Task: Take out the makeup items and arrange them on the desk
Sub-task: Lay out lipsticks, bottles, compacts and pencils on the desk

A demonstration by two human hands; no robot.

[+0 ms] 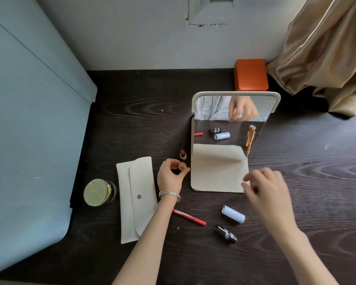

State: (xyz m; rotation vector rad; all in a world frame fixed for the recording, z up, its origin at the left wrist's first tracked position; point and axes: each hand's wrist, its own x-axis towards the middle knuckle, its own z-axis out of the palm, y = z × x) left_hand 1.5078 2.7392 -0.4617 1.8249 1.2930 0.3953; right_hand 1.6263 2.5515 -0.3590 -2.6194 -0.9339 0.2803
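Left hand (171, 175): fingers pinch an upright lipstick (182, 166), base hidden.
Right hand (265, 188): blurred, fingers seemingly loose, empty.

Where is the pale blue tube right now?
The pale blue tube lies on the desk near the right hand, between the mirror and black tube.

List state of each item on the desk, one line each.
Pouch: lying flat, flap shut.
Mirror: standing, tilted back.
Lipstick: upright, held by left hand.
Second lipstick: upright, uncapped.
Red pencil: lying.
White tube: lying.
Black tube: lying.
Jar: lid on.
Right hand: blurred, empty.
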